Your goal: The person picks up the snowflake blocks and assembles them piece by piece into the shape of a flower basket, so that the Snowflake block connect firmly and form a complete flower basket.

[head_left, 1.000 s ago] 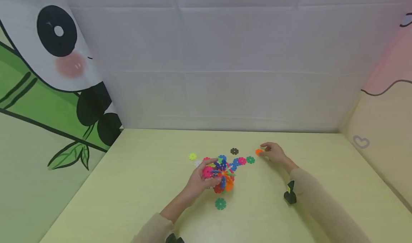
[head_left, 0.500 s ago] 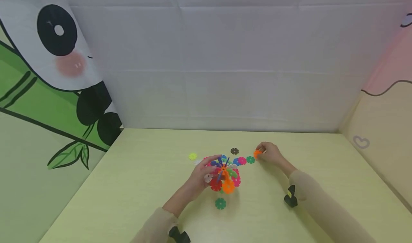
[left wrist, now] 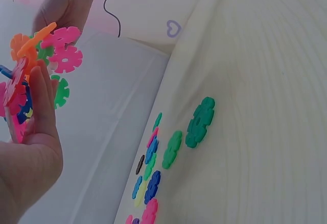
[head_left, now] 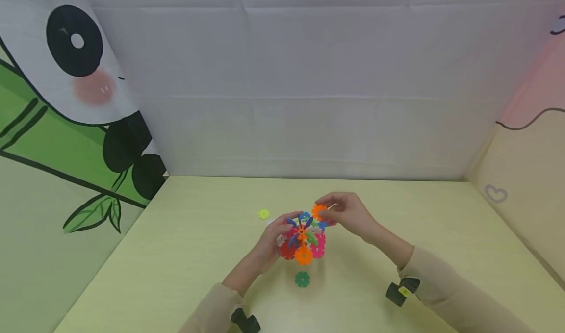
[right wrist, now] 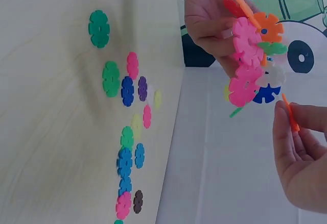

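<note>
My left hand (head_left: 267,247) holds up a cluster of interlocking plastic snowflake discs (head_left: 303,255), with pink, orange, red, blue, green and white pieces slotted together at angles. In the right wrist view the cluster (right wrist: 248,83) hangs above the table, its pink discs facing the camera. Just beyond it, my right hand (head_left: 354,217) pinches a single orange snowflake disc (head_left: 319,210) between thumb and fingers. The right wrist view has that disc (right wrist: 290,114) edge-on, a small gap away from the cluster. Part of the cluster is hidden behind the left fingers.
Loose snowflake discs lie on the pale table (head_left: 185,254): a dark green disc (head_left: 302,279) nearest the person, a yellow disc (head_left: 264,214) at the left. Several more, including a brown disc (right wrist: 138,201), lie behind the hands. A white backdrop (head_left: 282,102) stands at the rear.
My right hand has lifted the orange disc from the table and carried it left, close to the cluster. The left hand has turned the cluster somewhat and still holds it.
</note>
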Motion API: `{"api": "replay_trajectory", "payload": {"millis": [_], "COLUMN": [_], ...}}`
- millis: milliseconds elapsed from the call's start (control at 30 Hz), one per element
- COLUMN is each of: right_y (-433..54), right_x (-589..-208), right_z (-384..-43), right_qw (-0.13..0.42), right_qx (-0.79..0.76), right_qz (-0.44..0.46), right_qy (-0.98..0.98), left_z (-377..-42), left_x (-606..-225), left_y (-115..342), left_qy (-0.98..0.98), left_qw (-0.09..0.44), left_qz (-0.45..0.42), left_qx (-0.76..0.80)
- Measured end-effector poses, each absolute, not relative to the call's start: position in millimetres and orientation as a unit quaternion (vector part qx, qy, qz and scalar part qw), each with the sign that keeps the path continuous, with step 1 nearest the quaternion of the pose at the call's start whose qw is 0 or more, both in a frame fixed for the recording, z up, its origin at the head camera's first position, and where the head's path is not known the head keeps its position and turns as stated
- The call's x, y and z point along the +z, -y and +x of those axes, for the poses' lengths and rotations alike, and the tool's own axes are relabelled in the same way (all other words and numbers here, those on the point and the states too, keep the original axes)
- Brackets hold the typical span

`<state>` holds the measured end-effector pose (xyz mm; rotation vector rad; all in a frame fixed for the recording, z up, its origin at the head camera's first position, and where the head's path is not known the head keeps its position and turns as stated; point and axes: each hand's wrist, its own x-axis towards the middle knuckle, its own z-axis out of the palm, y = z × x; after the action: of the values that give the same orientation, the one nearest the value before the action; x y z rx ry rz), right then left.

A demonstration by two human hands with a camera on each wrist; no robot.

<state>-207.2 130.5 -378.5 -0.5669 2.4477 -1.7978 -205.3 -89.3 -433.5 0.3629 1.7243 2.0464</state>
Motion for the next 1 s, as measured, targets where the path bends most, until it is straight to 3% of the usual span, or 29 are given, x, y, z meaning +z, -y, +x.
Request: {"api": "replay_trajectory", "payload": {"millis": [500,1000], "right_y": [-125.5,-126.8], "right_x": [-380.6,-385.8], "right_z": [-200.9,-200.2], "right_qw": [-0.02,0.004], "right_qx": [-0.489,-0.443], "right_qz": [-0.243,-0.275], "right_qy": [-0.837,-0.853], "left_z": [-201.1,-198.3], "left_x": [-432.0,-434.3], "left_y": [89.6,89.6], "left_qy": [-0.681,-0.724], "left_qw": [0.176,0.172], "left_qz": [0.129,0.145], "left_qx": [0.699,0.652]}}
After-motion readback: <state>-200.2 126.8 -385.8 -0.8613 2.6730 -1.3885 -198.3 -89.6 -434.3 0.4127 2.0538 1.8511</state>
